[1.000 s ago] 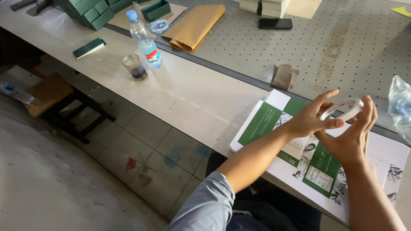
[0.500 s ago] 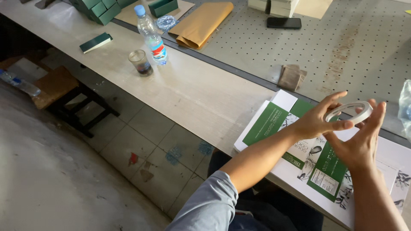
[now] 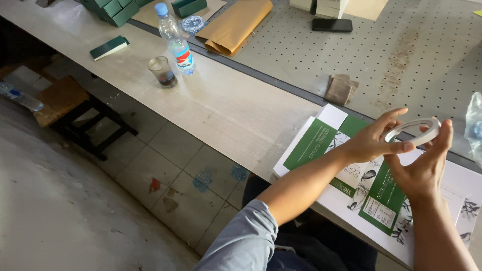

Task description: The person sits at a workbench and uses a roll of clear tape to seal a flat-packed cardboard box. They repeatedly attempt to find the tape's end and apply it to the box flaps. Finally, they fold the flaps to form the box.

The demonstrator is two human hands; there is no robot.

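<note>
Over on the pale surface [image 3: 226, 108], a clear plastic bottle [image 3: 174, 40] with a blue cap is standing upright, and a small glass [image 3: 162, 72] is sitting just beside it. A thin dark green booklet [image 3: 109, 47] is lying further along, near green boxes [image 3: 113, 8] stacking up at the edge. A brown envelope [image 3: 236, 27] is resting across the perforated board [image 3: 401, 55], a black phone [image 3: 331, 25] lying beyond. A wooden stool [image 3: 60, 100] is standing on the tiled floor [image 3: 165, 165].
</note>
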